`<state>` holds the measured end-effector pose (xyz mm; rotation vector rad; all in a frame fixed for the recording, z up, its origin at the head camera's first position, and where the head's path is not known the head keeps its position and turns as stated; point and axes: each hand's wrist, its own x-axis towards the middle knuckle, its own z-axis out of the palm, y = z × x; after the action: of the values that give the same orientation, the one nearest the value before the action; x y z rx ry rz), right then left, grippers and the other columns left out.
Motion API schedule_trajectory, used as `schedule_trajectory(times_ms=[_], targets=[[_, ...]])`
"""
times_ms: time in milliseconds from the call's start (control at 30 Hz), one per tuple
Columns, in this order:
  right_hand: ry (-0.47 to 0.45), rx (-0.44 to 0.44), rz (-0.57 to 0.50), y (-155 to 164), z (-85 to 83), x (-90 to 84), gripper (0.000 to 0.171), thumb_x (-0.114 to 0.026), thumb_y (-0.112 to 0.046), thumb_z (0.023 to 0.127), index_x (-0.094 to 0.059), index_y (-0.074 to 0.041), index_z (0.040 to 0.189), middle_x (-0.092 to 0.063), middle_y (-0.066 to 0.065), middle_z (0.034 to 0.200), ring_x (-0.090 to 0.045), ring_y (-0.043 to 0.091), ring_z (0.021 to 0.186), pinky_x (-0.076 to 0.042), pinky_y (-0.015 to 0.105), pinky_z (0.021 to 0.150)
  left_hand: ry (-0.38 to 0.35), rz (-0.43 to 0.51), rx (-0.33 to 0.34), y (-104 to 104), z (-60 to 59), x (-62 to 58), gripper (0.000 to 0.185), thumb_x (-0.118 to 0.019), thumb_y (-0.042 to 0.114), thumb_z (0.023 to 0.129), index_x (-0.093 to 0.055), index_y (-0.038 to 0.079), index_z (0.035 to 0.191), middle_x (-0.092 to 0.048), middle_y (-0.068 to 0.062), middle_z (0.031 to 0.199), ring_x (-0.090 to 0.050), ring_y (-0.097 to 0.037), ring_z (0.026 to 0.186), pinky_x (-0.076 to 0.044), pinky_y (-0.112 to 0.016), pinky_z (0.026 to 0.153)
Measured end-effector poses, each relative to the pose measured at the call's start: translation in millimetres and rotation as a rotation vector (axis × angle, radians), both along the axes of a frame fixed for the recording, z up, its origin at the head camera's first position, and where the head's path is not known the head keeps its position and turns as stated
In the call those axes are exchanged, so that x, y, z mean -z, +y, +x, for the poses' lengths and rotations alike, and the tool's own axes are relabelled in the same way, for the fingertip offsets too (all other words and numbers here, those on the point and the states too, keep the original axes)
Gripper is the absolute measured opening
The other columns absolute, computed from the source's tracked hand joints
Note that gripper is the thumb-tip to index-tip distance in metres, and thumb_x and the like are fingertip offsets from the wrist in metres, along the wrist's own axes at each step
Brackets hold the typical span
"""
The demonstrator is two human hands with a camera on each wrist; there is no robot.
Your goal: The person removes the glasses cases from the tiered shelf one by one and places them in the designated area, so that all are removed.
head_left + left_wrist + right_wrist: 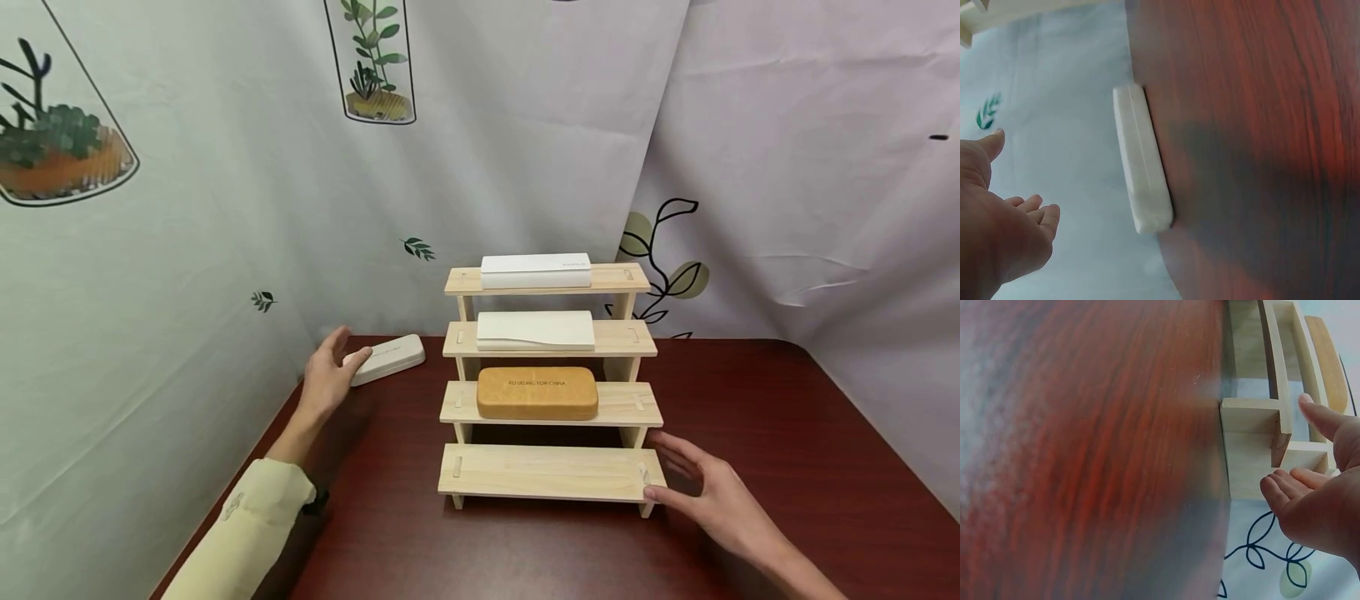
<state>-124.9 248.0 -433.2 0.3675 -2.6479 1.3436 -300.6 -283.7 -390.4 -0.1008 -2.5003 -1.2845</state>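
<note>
Hovering near closed white case [393, 360], left hand [327, 375] spread, right hand [712, 493] spread beside stand [551, 472]

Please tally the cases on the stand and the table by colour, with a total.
White or off-white: 3 (top-tier case, second-tier case, table case)
Tan: 1 (third-tier case, counting from the top)
Total: 4
</note>
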Motion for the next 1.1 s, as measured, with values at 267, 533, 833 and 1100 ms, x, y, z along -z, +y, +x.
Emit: schedule_trajectory(times_ms=[267, 533, 833, 1100], targets=[[-0.031, 0.017, 0.002, 0.6, -1.6, -0.3, 0.078, -0.083, -0.030, 0.082, -0.046, 0.001, 0.144, -0.056, 0.020, 0.139, -0.058, 0.038, 0.120, -0.049, 0.016, 0.089, 0.036, 0.021, 0.066, 15.9, 13.1, -8.9, 0.078, -0.068, 0.043, 0.094, -0.033, 0.010, 0.155, -0.039, -0.011, 0.155, -0.037, -0.034, 0.142, -0.034, -0.051, 0.113], [0.001, 0.031, 0.012, 1.2, -3.9, -2.9, 0.080, -0.083, -0.028, 0.082, -0.044, 0.003, 0.145, -0.056, 0.025, 0.137, -0.059, 0.041, 0.119, -0.045, 0.009, 0.087, 0.070, 0.045, 0.124, 34.7, 29.9, -19.3, 0.075, -0.068, 0.044, 0.093, -0.035, 0.016, 0.155, -0.040, -0.006, 0.155, -0.036, -0.033, 0.142, -0.034, -0.051, 0.112], [0.002, 0.064, 0.024, 5.0, -7.3, -5.8, 0.085, -0.082, -0.036, 0.083, -0.042, 0.002, 0.147, -0.053, 0.025, 0.140, -0.057, 0.042, 0.121, -0.038, 0.003, 0.087, 0.120, 0.086, 0.219, 71.4, 72.0, -50.5, 0.063, -0.067, 0.018, 0.097, -0.037, 0.005, 0.151, -0.040, -0.018, 0.153, -0.037, -0.041, 0.140, -0.033, -0.053, 0.113], [0.016, 0.057, -0.009, 5.1, -14.2, -5.4, 0.082, -0.081, -0.031, 0.084, -0.041, 0.001, 0.148, -0.052, 0.024, 0.141, -0.056, 0.043, 0.122, -0.041, 0.005, 0.088, 0.128, 0.111, 0.268, 86.9, 84.1, -49.8, 0.064, -0.068, 0.017, 0.096, -0.038, 0.006, 0.151, -0.041, -0.014, 0.153, -0.037, -0.035, 0.141, -0.031, -0.049, 0.114]])
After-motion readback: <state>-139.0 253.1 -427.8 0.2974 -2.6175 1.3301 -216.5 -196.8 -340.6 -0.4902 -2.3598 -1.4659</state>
